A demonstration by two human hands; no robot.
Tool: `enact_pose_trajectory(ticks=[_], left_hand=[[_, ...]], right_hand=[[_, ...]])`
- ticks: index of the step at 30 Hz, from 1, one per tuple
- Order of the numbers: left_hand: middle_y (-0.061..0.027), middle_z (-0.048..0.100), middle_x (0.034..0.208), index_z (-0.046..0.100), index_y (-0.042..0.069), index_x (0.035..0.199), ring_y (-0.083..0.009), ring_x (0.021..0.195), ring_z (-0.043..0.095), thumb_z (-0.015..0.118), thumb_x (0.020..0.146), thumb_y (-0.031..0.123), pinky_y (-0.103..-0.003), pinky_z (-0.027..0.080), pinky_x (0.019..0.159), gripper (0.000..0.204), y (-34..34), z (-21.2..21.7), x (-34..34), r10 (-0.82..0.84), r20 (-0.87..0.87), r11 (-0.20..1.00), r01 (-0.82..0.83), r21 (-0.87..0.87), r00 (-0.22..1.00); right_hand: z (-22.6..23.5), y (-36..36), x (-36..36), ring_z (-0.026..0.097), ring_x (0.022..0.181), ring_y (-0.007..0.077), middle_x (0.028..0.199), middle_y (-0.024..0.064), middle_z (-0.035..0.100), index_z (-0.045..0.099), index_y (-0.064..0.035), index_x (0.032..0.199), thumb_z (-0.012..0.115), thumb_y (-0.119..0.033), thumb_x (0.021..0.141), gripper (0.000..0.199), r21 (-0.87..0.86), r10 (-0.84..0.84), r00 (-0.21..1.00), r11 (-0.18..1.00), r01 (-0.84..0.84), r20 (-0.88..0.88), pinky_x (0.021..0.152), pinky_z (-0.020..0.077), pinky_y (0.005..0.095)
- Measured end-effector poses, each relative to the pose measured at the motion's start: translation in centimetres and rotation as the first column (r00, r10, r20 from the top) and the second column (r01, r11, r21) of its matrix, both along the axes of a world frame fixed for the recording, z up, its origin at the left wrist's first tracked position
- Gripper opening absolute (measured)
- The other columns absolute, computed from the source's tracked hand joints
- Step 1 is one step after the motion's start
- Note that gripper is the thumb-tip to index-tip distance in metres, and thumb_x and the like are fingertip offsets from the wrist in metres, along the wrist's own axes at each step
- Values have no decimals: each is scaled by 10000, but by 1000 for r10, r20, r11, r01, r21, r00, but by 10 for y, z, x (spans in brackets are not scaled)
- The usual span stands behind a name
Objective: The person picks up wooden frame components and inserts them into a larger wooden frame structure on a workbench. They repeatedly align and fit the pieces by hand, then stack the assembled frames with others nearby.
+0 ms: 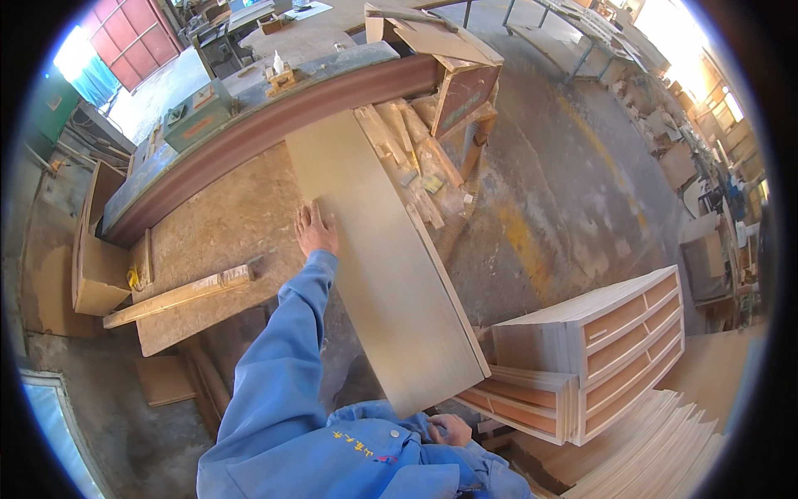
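A long pale wooden panel [378, 249] lies across the workbench [224, 208], its far end close to the long reddish-brown fence [274, 116] and its near end reaching past the bench toward my body. My left hand [317, 230] rests flat on the panel's left edge, fingers stretched out and slightly apart, gripping nothing. Low in front of my blue jacket, my right hand [451, 429] is beside the panel's near end. Its fingers are partly hidden, so I cannot make out whether they hold anything.
Slatted wooden frames [628, 341] stand stacked at the right, above thin strips [657, 449]. Wood offcuts [407, 137] lie right of the panel's far end, near a wooden box [465, 91]. A loose timber bar [179, 297] lies on the bench's left; a green box [198, 114] sits behind the fence.
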State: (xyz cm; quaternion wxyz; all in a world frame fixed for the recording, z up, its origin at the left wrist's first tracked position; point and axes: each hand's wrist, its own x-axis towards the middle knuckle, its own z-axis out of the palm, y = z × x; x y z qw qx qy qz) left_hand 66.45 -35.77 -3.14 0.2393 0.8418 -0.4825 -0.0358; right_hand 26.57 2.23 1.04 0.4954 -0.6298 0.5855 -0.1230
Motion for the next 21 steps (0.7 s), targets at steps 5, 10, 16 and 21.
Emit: enact_pose_trajectory(ticks=[5,10,16,21], left_hand=[[-211,384,1553,394,86,1521,-347,1477,286,584,907,564,-433,200,1228,801,4,11,-8,35,18,997,-36,73,999],[-216,375,1558,394,81,1522,-345,1481,281,589,899,581,-434,197,1229,823,5,18,-11,42,20,996,-43,73,999],[-216,354,1569,395,71,1520,-339,1485,270,604,901,563,-435,197,1228,818,7,17,-11,48,-45,997,-45,70,998],[-219,350,1570,388,59,1521,-345,1486,265,612,900,548,-443,192,1229,822,9,19,-11,38,-47,998,-36,49,998]], right_hand=[[-33,-18,11,551,1241,280,1288,93,608,495,-110,1376,660,-374,933,542,826,-809,471,505,249,353,1034,440,485],[-43,-57,29,414,1392,340,1532,114,427,366,-119,1504,714,-478,864,812,887,-885,66,462,12,461,1157,328,541],[-60,-67,17,514,1304,337,1459,128,522,427,-109,1485,729,-455,854,781,959,-941,192,268,-87,280,1098,402,513],[-70,-72,1,531,1273,329,1436,124,538,440,-110,1474,725,-453,858,760,971,-941,241,222,-92,238,1074,414,503]])
